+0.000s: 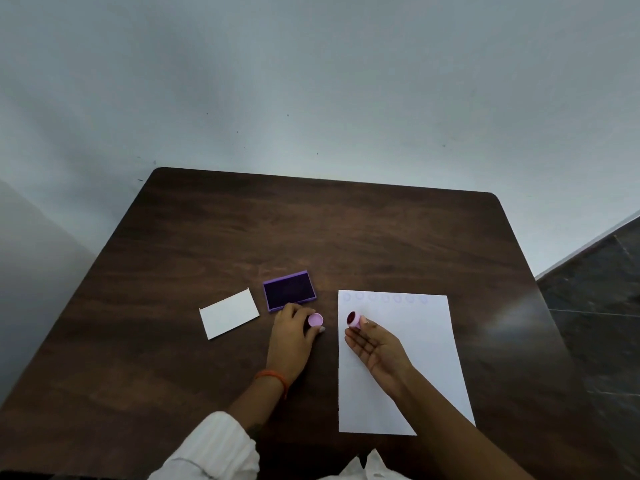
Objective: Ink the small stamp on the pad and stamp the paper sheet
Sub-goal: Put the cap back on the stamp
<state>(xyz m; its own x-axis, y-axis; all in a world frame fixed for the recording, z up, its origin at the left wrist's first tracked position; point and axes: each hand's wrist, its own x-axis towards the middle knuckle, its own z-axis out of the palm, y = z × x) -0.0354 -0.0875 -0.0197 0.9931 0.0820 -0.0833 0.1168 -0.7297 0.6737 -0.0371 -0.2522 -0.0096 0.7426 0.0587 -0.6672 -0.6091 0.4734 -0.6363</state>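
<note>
My right hand [375, 348] holds the small pink stamp [354, 319] by the fingertips over the upper left part of the white paper sheet [415, 375]. The stamp's dark red face is turned to the left. A row of several faint round marks [384, 298] runs along the sheet's top edge. My left hand [292, 336] rests on the table just below the open purple ink pad [289, 295] and grips a pink round cap-like piece [315, 320]. The pad's dark surface is uncovered.
A white rectangular card or lid [228, 313] lies left of the ink pad. Everything sits on a dark wooden table [207, 237] against a pale wall. Dark floor tiles [595, 289] show beyond the right edge.
</note>
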